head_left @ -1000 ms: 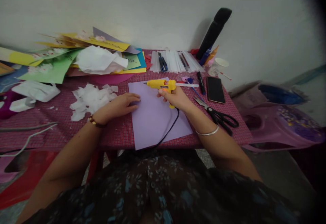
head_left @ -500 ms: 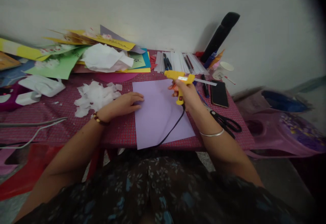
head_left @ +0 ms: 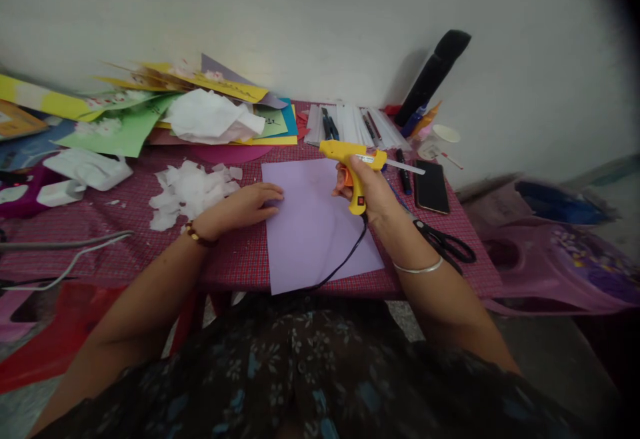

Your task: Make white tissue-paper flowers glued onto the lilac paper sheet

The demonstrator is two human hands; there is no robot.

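My right hand is wrapped round the handle of a yellow hot glue gun, its nozzle pointing left above a sheet of purple paper. From the gun's rear sticks a clear glue stick; a black cord runs down from the handle across the paper. My left hand lies flat, fingers stretched out over the paper's left edge. Torn white paper pieces form a loose heap on the checked tablecloth just beyond my left wrist.
Black-handled scissors, a phone and a marker lie right of the paper. Several glue sticks line the back. Coloured cards and a crumpled white sheet are piled back left, beside a purple-and-white power strip.
The glue gun has tilted slightly in my right hand, its handle now a little lower and farther right. My left hand stays at the paper's edge.
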